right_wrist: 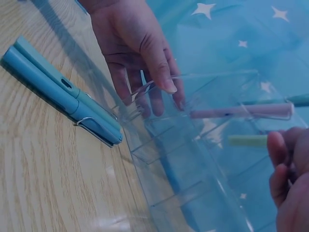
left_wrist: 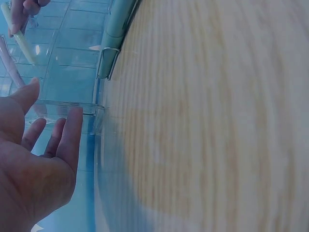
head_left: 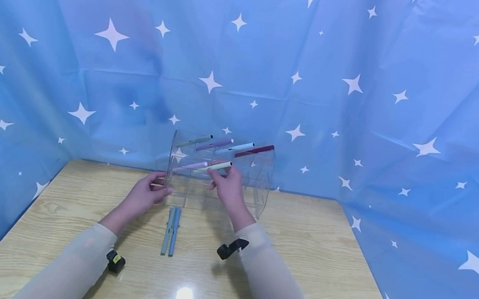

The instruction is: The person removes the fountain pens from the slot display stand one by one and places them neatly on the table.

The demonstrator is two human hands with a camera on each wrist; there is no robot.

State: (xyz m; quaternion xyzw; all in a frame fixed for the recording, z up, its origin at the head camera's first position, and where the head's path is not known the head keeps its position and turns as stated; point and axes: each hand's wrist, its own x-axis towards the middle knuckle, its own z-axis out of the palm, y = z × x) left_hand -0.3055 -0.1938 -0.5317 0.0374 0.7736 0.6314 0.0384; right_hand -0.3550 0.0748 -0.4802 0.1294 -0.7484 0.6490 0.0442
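My left fingers [left_wrist: 71,137] extend to the side edge of the clear rack [left_wrist: 72,70], thumb set apart from them. At upper left, my right fingers [left_wrist: 19,17] pinch a pale yellow-green pen [left_wrist: 24,47]. A lilac pen [left_wrist: 9,63] slants near my left thumb. A teal pen [left_wrist: 116,29] lies beside the rack, on the wood-grain tabletop [left_wrist: 203,116].

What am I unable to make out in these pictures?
Right wrist view: one end of the yellow-green pen, behind the right hand.
Left wrist view: far ends of the paired blue-green pens, cut off by the top edge.
Head view: any lettering on those pens, too small.
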